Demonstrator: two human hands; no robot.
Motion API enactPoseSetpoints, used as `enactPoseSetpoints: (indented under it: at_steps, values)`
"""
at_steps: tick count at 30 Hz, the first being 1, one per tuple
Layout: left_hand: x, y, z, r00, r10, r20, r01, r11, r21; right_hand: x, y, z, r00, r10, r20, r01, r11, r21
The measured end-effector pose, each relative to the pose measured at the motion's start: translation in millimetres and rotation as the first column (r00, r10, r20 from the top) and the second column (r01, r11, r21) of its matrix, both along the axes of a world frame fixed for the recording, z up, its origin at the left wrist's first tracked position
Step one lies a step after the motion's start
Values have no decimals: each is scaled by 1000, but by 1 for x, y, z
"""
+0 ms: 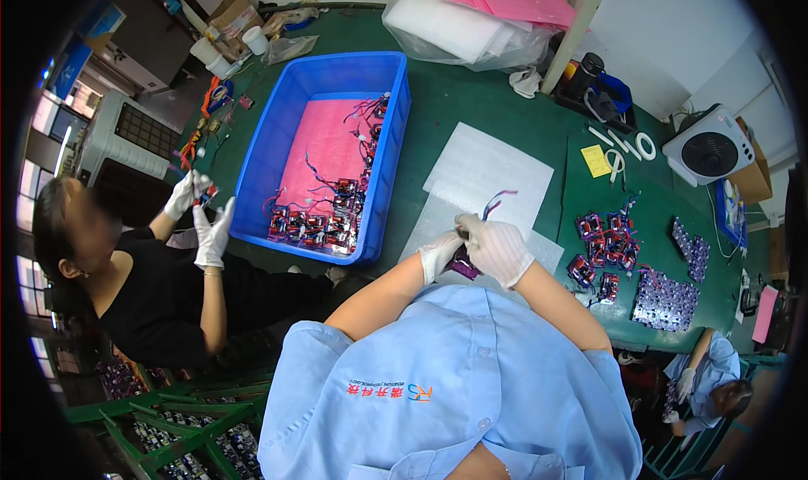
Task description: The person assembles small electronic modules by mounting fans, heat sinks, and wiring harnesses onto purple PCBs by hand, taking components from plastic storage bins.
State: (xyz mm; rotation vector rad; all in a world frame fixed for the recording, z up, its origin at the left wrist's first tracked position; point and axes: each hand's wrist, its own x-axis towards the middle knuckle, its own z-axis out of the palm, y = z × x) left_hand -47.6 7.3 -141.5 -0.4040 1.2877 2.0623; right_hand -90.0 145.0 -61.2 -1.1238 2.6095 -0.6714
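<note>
Clamping fingers of both hands, left hand (439, 253) and right hand (498, 248), on one purple wired pack (465, 267); right of it, finished packs (604, 248) pile up, while the blue bin (320, 156) stays stocked.

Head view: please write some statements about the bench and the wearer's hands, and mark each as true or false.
1. Both hands, left hand and right hand, wear white gloves. True.
2. They hold a small purple wired part between them. True.
3. The blue plastic crate is lined with a yellow sheet. False: the sheet inside is pink.
4. The white foam sheets lie on a green table. True.
5. The small white fan stands at the left of the crate. False: it stands at the far right.
</note>
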Motion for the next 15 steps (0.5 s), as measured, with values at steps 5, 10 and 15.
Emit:
enactPoseSetpoints:
  at_steps: [5, 10, 15]
  values:
    - [0, 4, 6, 982, 122, 143, -160, 944, 289, 0, 21, 36, 957, 288, 19, -264, 898, -352]
    - [-21, 1, 51, 976, 208, 70, -177, 555, 812, 1, 105, 0, 525, 573, 629, 791, -55, -610]
    - [-34, 12, 74, 938, 287, 191, -341, 682, 647, 2, 79, 44, 692, -170, 701, 713, 14, -701]
